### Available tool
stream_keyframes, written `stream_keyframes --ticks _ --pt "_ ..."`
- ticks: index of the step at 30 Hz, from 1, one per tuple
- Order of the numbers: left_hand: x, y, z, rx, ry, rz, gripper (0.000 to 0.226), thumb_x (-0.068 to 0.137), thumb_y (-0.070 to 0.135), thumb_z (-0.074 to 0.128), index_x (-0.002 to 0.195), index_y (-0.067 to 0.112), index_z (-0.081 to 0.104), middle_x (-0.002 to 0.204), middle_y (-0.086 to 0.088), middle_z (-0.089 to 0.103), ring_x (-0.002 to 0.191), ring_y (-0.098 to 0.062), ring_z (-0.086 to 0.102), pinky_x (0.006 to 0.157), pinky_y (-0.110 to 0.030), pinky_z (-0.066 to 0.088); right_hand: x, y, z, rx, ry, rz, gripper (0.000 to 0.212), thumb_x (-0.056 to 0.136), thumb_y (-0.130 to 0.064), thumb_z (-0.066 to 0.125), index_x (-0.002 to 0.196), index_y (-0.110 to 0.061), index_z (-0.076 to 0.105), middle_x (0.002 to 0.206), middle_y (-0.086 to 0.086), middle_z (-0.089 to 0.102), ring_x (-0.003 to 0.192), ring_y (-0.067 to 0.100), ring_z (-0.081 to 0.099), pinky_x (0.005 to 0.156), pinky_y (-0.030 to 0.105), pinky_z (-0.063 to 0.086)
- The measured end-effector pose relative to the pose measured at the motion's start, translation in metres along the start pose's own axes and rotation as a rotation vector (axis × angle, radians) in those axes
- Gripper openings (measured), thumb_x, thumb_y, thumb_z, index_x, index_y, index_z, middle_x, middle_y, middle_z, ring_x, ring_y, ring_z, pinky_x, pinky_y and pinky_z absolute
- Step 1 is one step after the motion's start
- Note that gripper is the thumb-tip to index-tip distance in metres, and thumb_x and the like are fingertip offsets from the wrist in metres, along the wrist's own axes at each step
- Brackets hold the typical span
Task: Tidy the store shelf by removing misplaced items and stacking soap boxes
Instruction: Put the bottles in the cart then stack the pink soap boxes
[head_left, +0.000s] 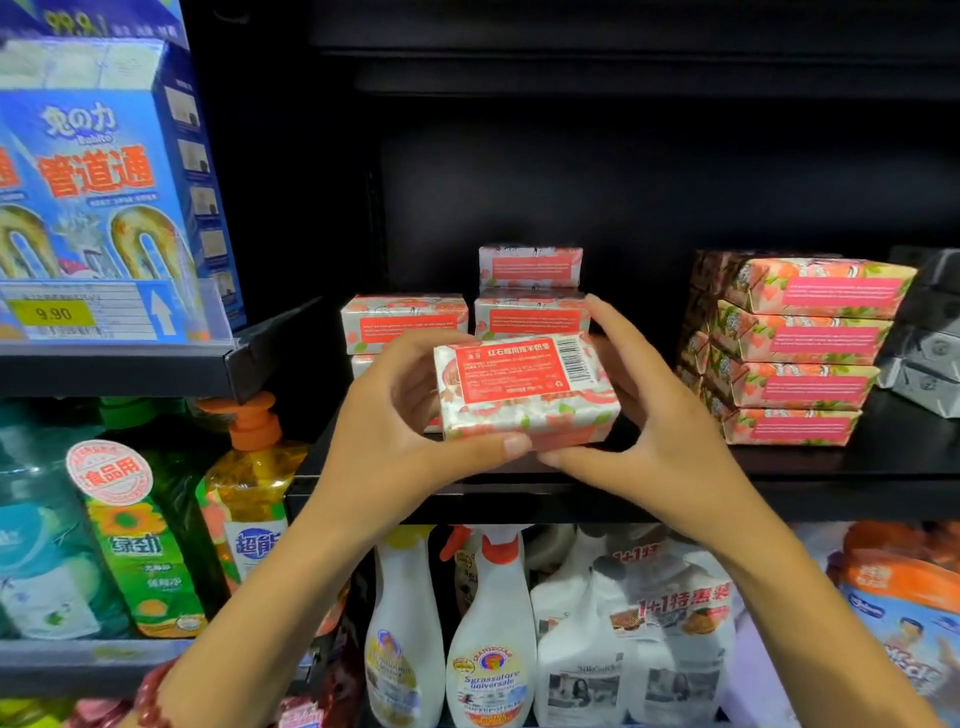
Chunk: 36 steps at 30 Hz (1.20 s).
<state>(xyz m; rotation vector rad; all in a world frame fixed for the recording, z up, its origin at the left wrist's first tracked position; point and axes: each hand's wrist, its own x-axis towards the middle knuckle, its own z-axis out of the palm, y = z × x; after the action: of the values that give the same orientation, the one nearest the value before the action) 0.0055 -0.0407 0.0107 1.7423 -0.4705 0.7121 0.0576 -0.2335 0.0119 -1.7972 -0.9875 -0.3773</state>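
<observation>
You gripped the soap box (527, 392) with left hand (395, 415) and right hand (660, 415); long axis ran left-right, red label up.

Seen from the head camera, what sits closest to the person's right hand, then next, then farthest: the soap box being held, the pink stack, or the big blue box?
1. The soap box, gripped in the right hand itself.
2. The pink stack, just to its right.
3. The blue box, far off at the upper left.
</observation>
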Motion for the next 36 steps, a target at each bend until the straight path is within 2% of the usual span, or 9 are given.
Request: stream_keyframes --ticks 2,6,11,16,19,21,24,31,36 --pt "0.0 -0.003 0.0 0.054 -0.021 0.048 0.068 0.053 0.032 0.084 0.114 0.022 0.054 0.113 0.008 0.064 0.109 -0.009 0.062 0.084 -0.02 0.052 0.002 -0.001 -0.004 0.117 -0.089 0.055 0.098 0.066 -0.025 0.084 0.145 -0.028 0.027 0.128 -0.016 0.055 0.118 0.001 0.053 0.095 0.023 0.047" --pt "-0.004 -0.008 0.005 0.126 -0.066 0.102 0.067 0.057 0.017 0.085 0.114 0.028 0.052 0.119 0.015 0.056 0.119 -0.01 0.054 0.091 -0.028 0.052 0.007 -0.005 -0.006 0.068 -0.002 0.128 0.09 0.058 -0.041 0.078 0.138 -0.027 0.04 0.123 -0.011 0.055 0.113 0.001 0.055 0.096 0.027 0.048" --pt "-0.002 -0.012 0.007 0.271 -0.057 0.243 0.057 0.069 0.023 0.076 0.118 0.033 0.046 0.123 0.02 0.048 0.124 -0.009 0.047 0.098 -0.025 0.045 0.005 -0.01 -0.001 -0.14 0.086 -0.032 0.054 0.066 -0.017 0.082 0.114 -0.025 0.059 0.112 -0.014 0.052 0.108 -0.002 0.052 0.087 0.014 0.047" --pt "-0.003 -0.005 -0.001 0.086 -0.001 0.022 0.076 0.06 0.042 0.078 0.129 0.032 0.047 0.123 0.02 0.059 0.115 0.0 0.056 0.087 -0.015 0.048 0.001 -0.004 0.011 -0.331 0.306 -0.296 0.034 0.075 -0.016 0.067 0.107 -0.008 0.059 0.109 -0.002 0.047 0.105 -0.001 0.047 0.086 0.009 0.041" --pt "-0.001 0.001 -0.004 0.024 0.015 -0.087 0.058 0.062 0.049 0.072 0.116 0.033 0.058 0.109 0.028 0.065 0.1 0.003 0.063 0.078 -0.01 0.049 0.001 0.003 0.016 -0.412 0.371 -0.415 0.034 0.073 0.0 0.066 0.104 -0.006 0.054 0.109 0.001 0.044 0.104 0.003 0.043 0.09 0.008 0.038" --pt "-0.001 0.002 -0.003 -0.054 0.008 -0.118 0.051 0.061 0.034 0.08 0.108 0.025 0.064 0.101 0.018 0.071 0.094 -0.003 0.067 0.073 -0.014 0.052 0.001 0.005 0.02 -0.437 0.389 -0.457 0.038 0.071 0.003 0.065 0.102 -0.01 0.049 0.108 0.001 0.044 0.105 0.007 0.042 0.09 0.009 0.038" --pt "-0.003 0.003 -0.003 -0.068 0.05 -0.079 0.05 0.054 0.023 0.084 0.101 0.02 0.067 0.096 0.012 0.073 0.092 -0.005 0.069 0.072 -0.013 0.051 0.001 0.006 0.023 -0.439 0.365 -0.436 0.029 0.077 -0.009 0.057 0.102 -0.014 0.044 0.108 -0.001 0.043 0.105 0.01 0.043 0.088 0.008 0.036" --pt "0.013 0.013 -0.022 0.078 0.262 0.094 0.056 0.06 0.04 0.078 0.109 0.019 0.063 0.105 0.002 0.07 0.101 -0.012 0.067 0.081 -0.026 0.055 -0.004 0.016 0.014 -0.376 0.356 -0.194 0.042 0.081 -0.034 0.06 0.116 -0.011 0.054 0.116 -0.003 0.051 0.111 0.01 0.047 0.095 0.013 0.037" --pt "0.042 0.011 -0.033 0.2 0.395 0.132 0.066 0.067 0.04 0.081 0.119 0.006 0.06 0.112 -0.003 0.067 0.102 -0.01 0.065 0.083 -0.025 0.055 -0.011 0.028 0.015 -0.43 0.011 -0.04 0.045 0.076 -0.061 0.052 0.109 -0.03 0.058 0.109 -0.02 0.054 0.105 0.002 0.05 0.087 0.017 0.043"
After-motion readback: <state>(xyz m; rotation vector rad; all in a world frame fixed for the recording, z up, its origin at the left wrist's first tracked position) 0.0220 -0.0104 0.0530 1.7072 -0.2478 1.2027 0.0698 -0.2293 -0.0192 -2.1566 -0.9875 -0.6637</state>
